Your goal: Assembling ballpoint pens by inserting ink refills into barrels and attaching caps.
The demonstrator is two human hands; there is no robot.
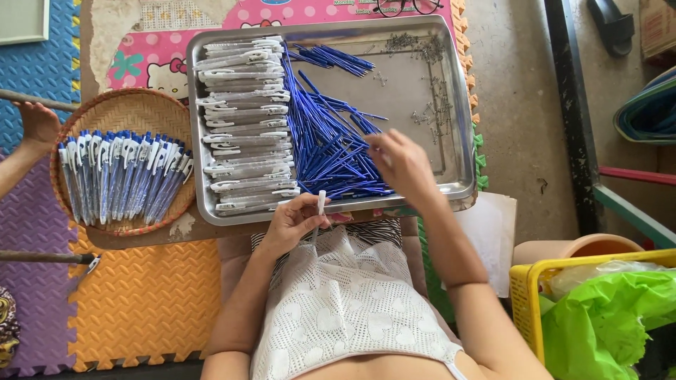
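Observation:
My left hand (pixel 294 219) holds a white pen barrel (pixel 321 203) upright at the near edge of a steel tray (pixel 461 184). My right hand (pixel 398 163) reaches into the tray, its fingers pinched at a pile of blue ink refills (pixel 324 144). Whether a refill is between those fingers I cannot tell. Stacked white pen barrels (pixel 245 119) fill the tray's left side. Small metal springs (pixel 431 105) lie scattered along its right side.
A round woven basket (pixel 127 107) left of the tray holds several finished blue-and-white pens (pixel 121 176). Another person's hand (pixel 36 124) rests at the far left. A yellow crate (pixel 524 288) with green plastic (pixel 605 309) stands at the right. Foam mats (pixel 141 295) cover the floor.

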